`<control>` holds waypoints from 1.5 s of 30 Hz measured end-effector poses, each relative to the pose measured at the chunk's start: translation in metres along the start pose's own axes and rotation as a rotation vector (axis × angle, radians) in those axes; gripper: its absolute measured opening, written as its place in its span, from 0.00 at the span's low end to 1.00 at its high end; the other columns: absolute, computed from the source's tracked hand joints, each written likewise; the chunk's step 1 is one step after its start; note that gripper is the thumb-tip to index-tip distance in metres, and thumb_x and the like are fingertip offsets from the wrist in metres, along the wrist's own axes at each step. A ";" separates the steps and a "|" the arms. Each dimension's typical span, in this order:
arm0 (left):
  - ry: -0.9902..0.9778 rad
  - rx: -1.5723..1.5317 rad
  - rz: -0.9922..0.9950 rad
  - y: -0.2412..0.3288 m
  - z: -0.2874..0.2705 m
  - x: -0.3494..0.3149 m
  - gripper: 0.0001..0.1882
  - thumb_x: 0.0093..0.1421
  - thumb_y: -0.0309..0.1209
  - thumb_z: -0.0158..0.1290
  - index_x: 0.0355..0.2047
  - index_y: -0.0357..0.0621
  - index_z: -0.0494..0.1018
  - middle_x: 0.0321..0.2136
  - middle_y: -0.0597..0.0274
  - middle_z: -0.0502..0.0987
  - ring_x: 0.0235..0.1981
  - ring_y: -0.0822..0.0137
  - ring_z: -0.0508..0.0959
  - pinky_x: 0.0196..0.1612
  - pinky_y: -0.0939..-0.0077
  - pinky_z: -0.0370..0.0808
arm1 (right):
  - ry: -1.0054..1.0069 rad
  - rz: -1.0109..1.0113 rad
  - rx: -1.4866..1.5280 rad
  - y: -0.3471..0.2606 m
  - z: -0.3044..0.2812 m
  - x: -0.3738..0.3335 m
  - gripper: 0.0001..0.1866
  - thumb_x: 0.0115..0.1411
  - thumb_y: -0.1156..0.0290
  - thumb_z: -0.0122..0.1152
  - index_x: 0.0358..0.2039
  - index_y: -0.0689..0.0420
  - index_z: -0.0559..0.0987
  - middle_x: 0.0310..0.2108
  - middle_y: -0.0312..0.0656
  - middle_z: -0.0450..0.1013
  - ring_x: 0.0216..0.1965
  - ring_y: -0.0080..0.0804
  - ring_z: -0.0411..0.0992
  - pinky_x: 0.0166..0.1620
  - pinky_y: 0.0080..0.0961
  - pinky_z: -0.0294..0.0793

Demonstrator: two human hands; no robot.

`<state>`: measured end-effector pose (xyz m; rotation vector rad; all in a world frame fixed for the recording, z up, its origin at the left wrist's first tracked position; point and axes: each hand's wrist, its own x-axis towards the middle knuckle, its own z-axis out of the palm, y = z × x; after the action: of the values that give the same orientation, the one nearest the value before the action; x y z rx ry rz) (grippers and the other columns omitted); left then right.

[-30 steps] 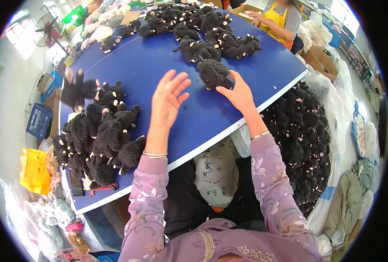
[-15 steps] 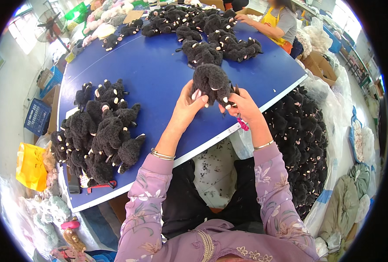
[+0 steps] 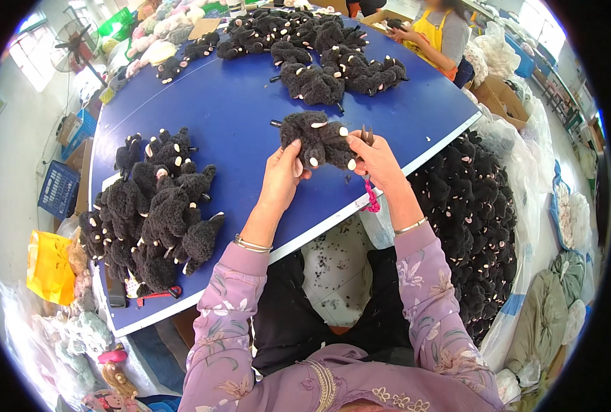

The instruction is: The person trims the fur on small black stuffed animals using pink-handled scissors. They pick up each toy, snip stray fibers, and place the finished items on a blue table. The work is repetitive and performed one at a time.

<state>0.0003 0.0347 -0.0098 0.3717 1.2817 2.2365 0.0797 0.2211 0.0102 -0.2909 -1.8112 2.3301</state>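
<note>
Head view: the left hand and the right hand held one black curly-pile plush toy between them, over the near part of the blue worktop. The step in hand looked like steadying and positioning the toy, with a pair of dark pointed snips ready in the right hand. To judge by that hold, the next move called for a firm left grip, and for the right fingers to work the snips without letting the points catch the pile.

The toy lay directly in both grips, just beyond the palms. The left hand was closed on its left side, the thumb over the upper face and the fingers partly hidden. The right hand pinched its right end, near the pale-tipped limbs, and carried the snips as well, tips pointing away from the person, a pink cord hanging below. Whether the blades touched the toy could not be made out.

A pile of similar black toys sat on the worktop to the left, another group lay beyond the hands, and a large heap stood beside the worktop's right-hand edge
</note>
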 end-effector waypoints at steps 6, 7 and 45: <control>-0.144 0.070 0.060 -0.006 -0.018 0.006 0.12 0.65 0.37 0.48 0.38 0.40 0.72 0.29 0.63 0.76 0.25 0.73 0.74 0.27 0.79 0.71 | 0.133 -0.045 0.005 -0.004 0.003 0.000 0.12 0.61 0.60 0.60 0.31 0.56 0.75 0.18 0.27 0.62 0.13 0.13 0.56 0.17 0.13 0.54; -0.117 0.075 0.049 0.004 0.000 -0.002 0.11 0.65 0.36 0.49 0.37 0.40 0.72 0.28 0.63 0.76 0.24 0.73 0.74 0.27 0.80 0.71 | 0.140 -0.039 -0.009 -0.003 -0.001 0.001 0.12 0.61 0.60 0.60 0.30 0.55 0.75 0.17 0.27 0.62 0.13 0.13 0.57 0.16 0.13 0.54; -0.163 -0.144 0.020 0.004 0.013 -0.008 0.22 0.67 0.42 0.44 0.51 0.36 0.68 0.42 0.59 0.75 0.39 0.70 0.76 0.44 0.74 0.74 | -0.136 -0.035 0.167 0.011 0.014 -0.006 0.08 0.61 0.69 0.60 0.33 0.59 0.74 0.23 0.32 0.71 0.17 0.16 0.63 0.18 0.18 0.60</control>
<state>0.0117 0.0373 0.0006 0.5035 1.0314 2.2481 0.0815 0.2041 0.0033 -0.0788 -1.6485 2.5115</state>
